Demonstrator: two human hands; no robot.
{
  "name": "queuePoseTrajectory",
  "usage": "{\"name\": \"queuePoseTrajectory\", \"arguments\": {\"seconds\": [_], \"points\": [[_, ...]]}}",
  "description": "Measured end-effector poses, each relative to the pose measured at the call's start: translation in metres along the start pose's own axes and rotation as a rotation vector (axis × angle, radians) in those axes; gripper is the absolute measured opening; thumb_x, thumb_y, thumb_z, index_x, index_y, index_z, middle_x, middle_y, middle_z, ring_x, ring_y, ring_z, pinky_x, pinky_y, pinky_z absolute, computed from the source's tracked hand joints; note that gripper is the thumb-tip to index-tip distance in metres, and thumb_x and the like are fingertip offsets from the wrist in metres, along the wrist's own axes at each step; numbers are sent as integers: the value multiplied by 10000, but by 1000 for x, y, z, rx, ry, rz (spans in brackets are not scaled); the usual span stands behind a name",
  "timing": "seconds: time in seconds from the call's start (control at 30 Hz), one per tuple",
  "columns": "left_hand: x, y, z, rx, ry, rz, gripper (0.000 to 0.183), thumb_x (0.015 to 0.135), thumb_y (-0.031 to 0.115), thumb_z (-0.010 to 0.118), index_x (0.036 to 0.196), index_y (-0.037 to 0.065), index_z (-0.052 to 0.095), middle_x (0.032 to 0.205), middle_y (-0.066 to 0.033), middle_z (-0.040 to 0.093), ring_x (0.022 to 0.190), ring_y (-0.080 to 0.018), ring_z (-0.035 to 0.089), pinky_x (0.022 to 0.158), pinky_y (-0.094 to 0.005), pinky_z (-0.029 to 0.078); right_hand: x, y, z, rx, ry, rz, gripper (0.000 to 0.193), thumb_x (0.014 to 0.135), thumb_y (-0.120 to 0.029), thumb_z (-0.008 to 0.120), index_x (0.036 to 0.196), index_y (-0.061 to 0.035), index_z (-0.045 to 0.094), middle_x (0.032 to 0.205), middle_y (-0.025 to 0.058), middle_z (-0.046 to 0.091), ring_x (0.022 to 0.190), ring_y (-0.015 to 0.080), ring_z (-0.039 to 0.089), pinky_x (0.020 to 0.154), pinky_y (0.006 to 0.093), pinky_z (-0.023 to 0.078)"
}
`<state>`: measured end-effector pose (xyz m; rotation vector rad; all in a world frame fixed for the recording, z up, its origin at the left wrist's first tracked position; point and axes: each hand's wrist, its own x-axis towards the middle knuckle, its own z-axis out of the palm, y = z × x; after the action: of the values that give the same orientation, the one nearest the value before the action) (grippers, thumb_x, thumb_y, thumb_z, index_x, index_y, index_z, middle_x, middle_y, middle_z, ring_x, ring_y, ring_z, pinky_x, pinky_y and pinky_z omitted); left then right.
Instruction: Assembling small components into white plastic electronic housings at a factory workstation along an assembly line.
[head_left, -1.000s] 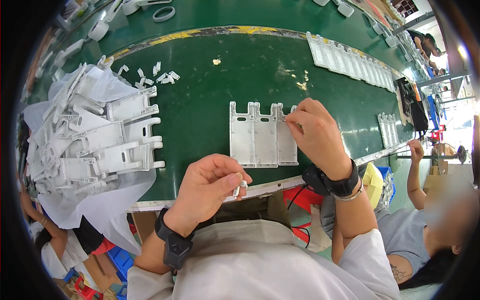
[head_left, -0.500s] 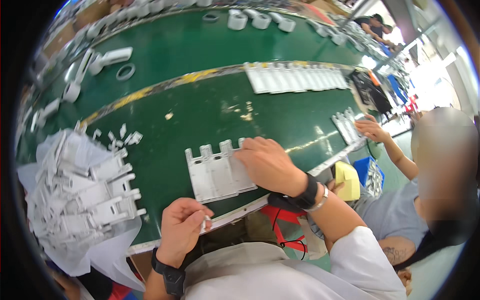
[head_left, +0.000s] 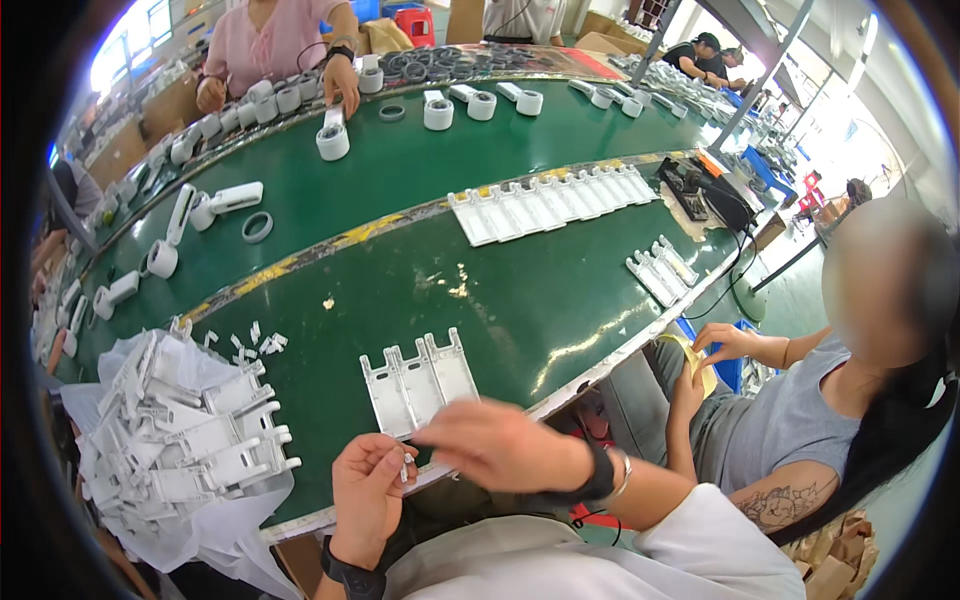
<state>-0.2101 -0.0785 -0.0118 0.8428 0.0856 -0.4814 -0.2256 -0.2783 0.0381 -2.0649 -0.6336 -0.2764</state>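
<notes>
My left hand [head_left: 368, 490] is closed, pinching a small white plastic piece [head_left: 405, 468] between thumb and fingertips at the table's near edge. Close beside it is my right hand [head_left: 495, 442], smeared by motion, with its fingertips toward the left hand; whether anything is in them cannot be made out. Just beyond both hands, several white plastic panels [head_left: 420, 388] with pronged far ends lie side by side on the green table. To the left, a heap of similar white panels [head_left: 185, 430] rests on a translucent plastic bag, with several small white pieces [head_left: 262, 342] scattered behind it.
A long row of white panels [head_left: 550, 205] lies along the yellow-black strip [head_left: 330, 242]. A shorter group [head_left: 662, 272] sits at the right, near a seated co-worker [head_left: 775, 415]. White cylindrical parts [head_left: 437, 112] stand on the far green surface, where another person's hand [head_left: 341, 80] reaches.
My right hand has left the panels and come back beside my left hand. The view has tilted upward. The co-worker's hand has left the short panel group for a yellow item.
</notes>
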Motion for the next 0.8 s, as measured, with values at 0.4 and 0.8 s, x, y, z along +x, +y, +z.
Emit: {"name": "queuePoseTrajectory", "arguments": {"seconds": [0.4, 0.8], "points": [[1, -2, 12, -14, -49, -125, 93, 905, -28, 569, 994, -11, 587, 879, -108, 658, 687, -159, 609, 587, -249, 508, -19, 7, 24, -199, 82, -176, 365, 730, -26, 626, 1093, -46, 607, 966, 75, 584, 883, 251, 593, 774, 367, 488], [-1, 7, 20, -186, 12, -264, 144, 956, 53, 519, 1061, -32, 571, 884, -121, 647, 700, -169, 614, 611, -264, 511, -8, 10, 19, -188, 192, -79, 132, 773, -66, 647, 897, -64, 602, 879, 49, 599, 828, 227, 593, 724, 331, 480]]}}
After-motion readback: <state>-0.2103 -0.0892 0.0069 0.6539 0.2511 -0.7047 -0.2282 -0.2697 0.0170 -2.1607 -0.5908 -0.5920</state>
